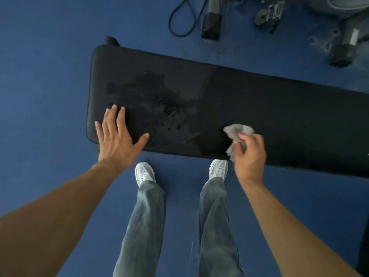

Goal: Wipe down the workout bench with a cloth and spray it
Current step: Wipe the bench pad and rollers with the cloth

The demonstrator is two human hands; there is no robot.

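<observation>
We've got the black bench pad [259, 100] running across the blue floor [50, 66] right in front of our 2 sneakers. Left hand [117, 134] sits flat on its near-left corner, fingers spread, beside a wet patch [159, 100]. Right hand [249, 154] bunches the grey cloth [237, 130] in curled fingers over the near edge.

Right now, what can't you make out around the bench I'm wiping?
Head view only.
Workout bench: right end cut off by the frame edge.
Grey cloth: partly hidden inside the right hand.
Spray bottle: nowhere in frame.
Left hand: touching the bench or hovering, unclear.
</observation>
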